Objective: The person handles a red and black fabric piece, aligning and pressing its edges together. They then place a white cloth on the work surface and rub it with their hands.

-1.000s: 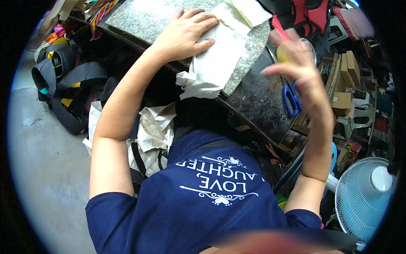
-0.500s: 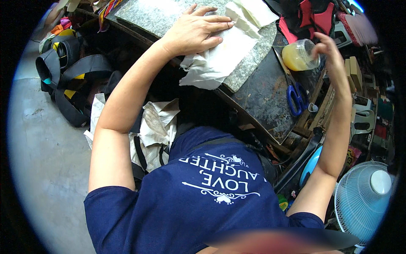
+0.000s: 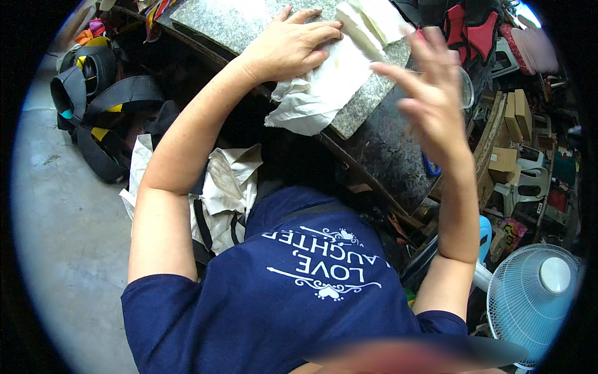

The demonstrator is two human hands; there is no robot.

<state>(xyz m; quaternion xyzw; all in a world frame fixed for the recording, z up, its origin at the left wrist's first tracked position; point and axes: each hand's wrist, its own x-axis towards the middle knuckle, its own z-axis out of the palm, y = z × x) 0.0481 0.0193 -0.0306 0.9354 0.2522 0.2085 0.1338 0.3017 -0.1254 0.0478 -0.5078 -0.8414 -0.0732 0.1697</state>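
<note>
A crumpled white cloth (image 3: 333, 93) lies over a grey speckled slab (image 3: 212, 22). My left hand (image 3: 293, 43) rests on the cloth with its fingers spread, and a small yellowish spot shows beside it. Over the slab's right edge hovers my right hand (image 3: 433, 100), blurred, its fingers apart and nothing visible in them. Behind that hand a clear jar (image 3: 467, 90) is mostly hidden; only its rim shows. Of the scissors, just a bit of blue handle (image 3: 431, 167) peeks out beside my right wrist.
The slab sits on a dark, stained workbench (image 3: 380, 168). Black straps (image 3: 124, 93) hang at the left, above a grey floor. More pale fabric (image 3: 230, 177) bunches below my left arm. Black-and-red pieces (image 3: 479, 37) lie far right, and a blue fan (image 3: 532, 305) stands near right.
My right hand has moved left from the jar of yellowish paste toward the cloth, now covering most of the jar and scissors. My left hand stays in place on the cloth.
</note>
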